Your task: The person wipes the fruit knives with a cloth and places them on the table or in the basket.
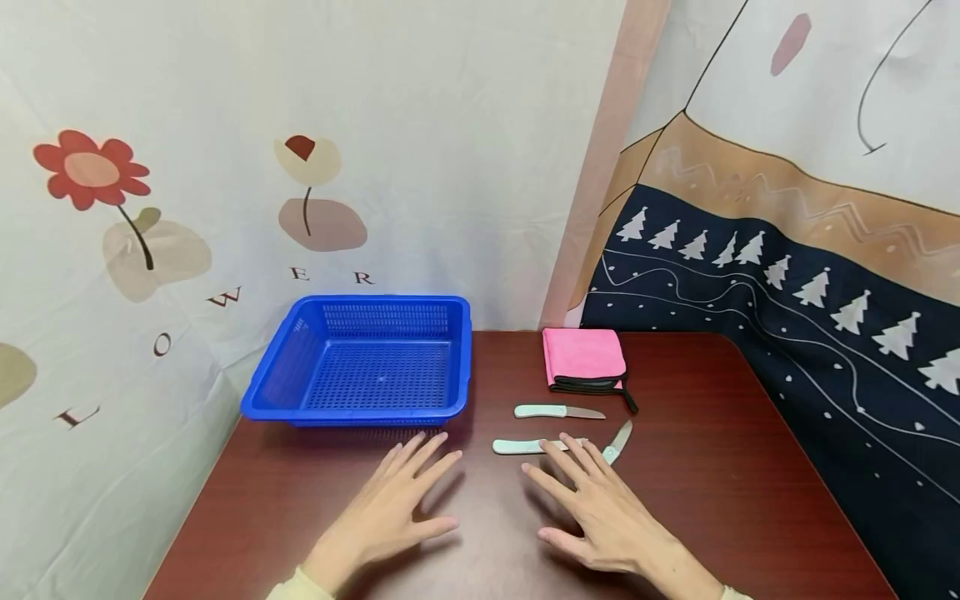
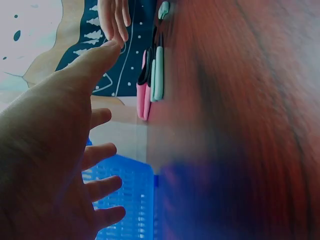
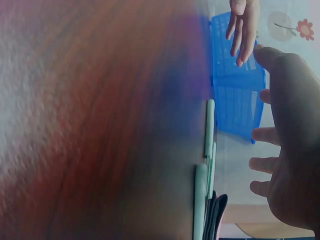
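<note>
My left hand [image 1: 386, 512] hovers over the table in front of the blue basket [image 1: 356, 415], fingers spread and holding nothing. The right hand [image 1: 603, 517] is also spread, with nothing in it; its fingertips overlap two of the knives in the head view. One knife with a pale mint handle [image 1: 540, 411] lies farther back, blade to the right. A second mint-handled knife [image 1: 516, 447] lies nearer, its blade partly behind the right fingers. The third knife [image 1: 619, 440] lies at an angle, its handle mostly hidden by the right hand.
A folded pink cloth [image 1: 583, 354] with black edging and a black loop lies behind the knives. The dark red wooden table [image 1: 750, 500] meets a printed curtain [image 1: 465, 150] at the back and another hanging [image 1: 847, 400] on the right.
</note>
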{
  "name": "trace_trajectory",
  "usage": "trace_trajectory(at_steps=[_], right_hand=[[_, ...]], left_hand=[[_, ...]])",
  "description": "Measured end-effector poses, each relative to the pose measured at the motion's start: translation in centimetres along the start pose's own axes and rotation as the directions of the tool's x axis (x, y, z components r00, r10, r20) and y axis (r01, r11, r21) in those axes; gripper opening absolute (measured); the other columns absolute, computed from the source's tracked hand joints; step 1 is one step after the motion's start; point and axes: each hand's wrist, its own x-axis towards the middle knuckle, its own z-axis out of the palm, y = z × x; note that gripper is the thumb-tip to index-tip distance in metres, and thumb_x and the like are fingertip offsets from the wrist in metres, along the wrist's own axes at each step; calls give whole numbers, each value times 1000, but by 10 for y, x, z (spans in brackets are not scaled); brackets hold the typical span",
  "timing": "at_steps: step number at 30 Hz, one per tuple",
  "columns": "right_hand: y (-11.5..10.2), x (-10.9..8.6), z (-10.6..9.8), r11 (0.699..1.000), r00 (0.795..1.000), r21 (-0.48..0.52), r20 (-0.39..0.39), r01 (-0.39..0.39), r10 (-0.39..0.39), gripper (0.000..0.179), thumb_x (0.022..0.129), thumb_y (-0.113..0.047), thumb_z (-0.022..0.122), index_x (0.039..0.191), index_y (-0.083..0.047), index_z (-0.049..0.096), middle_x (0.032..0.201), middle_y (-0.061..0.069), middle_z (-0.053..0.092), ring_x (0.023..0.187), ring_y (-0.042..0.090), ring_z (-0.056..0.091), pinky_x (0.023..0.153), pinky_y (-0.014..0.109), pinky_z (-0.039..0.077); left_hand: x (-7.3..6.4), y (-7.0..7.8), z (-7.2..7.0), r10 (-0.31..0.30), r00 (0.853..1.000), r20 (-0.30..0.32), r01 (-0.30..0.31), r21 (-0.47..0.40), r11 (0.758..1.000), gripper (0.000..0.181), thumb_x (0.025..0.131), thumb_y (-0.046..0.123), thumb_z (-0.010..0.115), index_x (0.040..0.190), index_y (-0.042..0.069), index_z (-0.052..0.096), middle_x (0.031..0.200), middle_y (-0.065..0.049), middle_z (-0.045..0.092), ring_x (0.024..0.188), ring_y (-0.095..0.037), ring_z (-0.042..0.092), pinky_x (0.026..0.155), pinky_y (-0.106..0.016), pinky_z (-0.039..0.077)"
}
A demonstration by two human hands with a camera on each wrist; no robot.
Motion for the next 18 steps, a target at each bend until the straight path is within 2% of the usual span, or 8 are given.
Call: trace_trajectory(at_steps=[4,11,14,18], right_hand=[[5,-2,-1,1000,999,-25,-35,-7,6,84,99,-65,77,172,-36,47,180,8,46,165,43,47,130,62,34],[15,-4,-2,999,997,-35,-74,-18,15,84,98,-61,80,170,-32,51,180,7,45,164,43,46,129,63,37],[21,-4,-3,999,996,-29,-87,-29,26,85,97,-59,81,171,-31,50,180,8,45,163,44,47,135,56,27],[28,-5,-6,999,993,-11,-114,-43,42,85,96,-57,83,170,-30,51,178,11,47,161,44,48,145,37,2]], left_hand=[[7,5,0,13,1000,13,-13,-10,1000,83,98,69,77,166,27,57,175,-11,53,158,-48,54,125,-69,49],[20,12,3,32,999,33,-31,-35,999,83,99,70,75,167,28,55,177,-8,52,161,-47,51,125,-69,48],[26,16,5,42,998,42,-40,-45,998,83,100,70,75,168,28,54,177,-8,51,162,-46,49,126,-68,48],[35,20,8,53,997,55,-50,-60,997,83,100,69,74,169,28,53,179,-7,49,164,-46,48,127,-69,47]])
